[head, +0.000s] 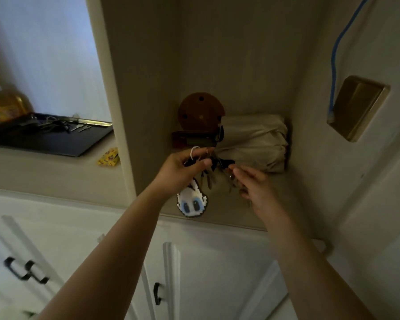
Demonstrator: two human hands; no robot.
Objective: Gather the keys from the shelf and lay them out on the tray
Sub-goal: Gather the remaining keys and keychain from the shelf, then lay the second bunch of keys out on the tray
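Observation:
My left hand point(183, 169) is closed on a bunch of keys point(207, 180) with a white ring over one finger; a white pixel-art keychain charm point(192, 203) dangles under it. My right hand point(254, 181) pinches a second bunch of keys point(226, 166) just to the right. Both hands hover over the beige shelf point(275, 204) in the niche. The black tray point(56, 139) lies on the counter at far left with several keys point(56, 124) on it.
A beige cloth bundle point(254, 144) and a round brown wooden piece point(200, 112) sit at the back of the shelf. A yellow packet point(108, 157) lies beside the tray, a bottle point(6, 103) behind it. A blue cable point(335, 58) hangs at right. White cabinets stand below.

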